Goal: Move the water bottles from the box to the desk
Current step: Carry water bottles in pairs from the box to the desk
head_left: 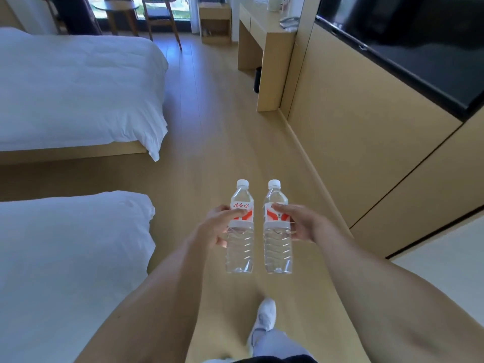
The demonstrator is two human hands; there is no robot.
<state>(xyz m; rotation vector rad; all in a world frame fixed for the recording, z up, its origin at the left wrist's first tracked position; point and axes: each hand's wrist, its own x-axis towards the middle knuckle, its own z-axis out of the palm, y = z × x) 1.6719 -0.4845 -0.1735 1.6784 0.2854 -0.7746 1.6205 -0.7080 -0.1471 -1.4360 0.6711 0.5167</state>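
Observation:
I carry two clear water bottles with white caps and red-and-white labels, both upright and side by side above the wooden floor. My left hand (217, 225) grips the left bottle (240, 247) around its label. My right hand (301, 224) grips the right bottle (277, 250) the same way. The light wooden desk (272, 35) stands ahead at the far right against the wall. No box is in view.
Two beds with white covers, the far bed (78, 87) and the near bed (65, 258), line the left side. A wood-panelled wall (366, 153) with a black TV (406, 40) runs along the right. A chair (162, 19) and round table stand by the far window. A dark bin (257, 79) sits under the desk.

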